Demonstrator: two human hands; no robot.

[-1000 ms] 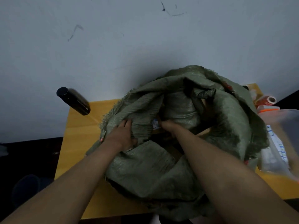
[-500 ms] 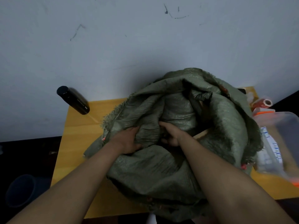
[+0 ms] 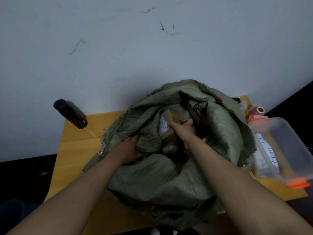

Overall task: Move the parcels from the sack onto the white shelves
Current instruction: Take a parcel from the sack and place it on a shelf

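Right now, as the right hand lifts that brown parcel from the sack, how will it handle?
The brown parcel shows flat faces and straight edges, so probably stiff. The right hand alone grips it, suggesting lightness. The green sack folds limply and may drag.

The sack (image 3: 169, 175) sits on the table (image 3: 76, 150), bottle (image 3: 70, 113) left, container (image 3: 286, 150) right.

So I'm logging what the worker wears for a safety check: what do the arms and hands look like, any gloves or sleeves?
Both forearms are bare up to the frame edge, with no sleeves showing. The left hand and right hand have no gloves. No watch, ring or wristband is visible, though the light is dim.
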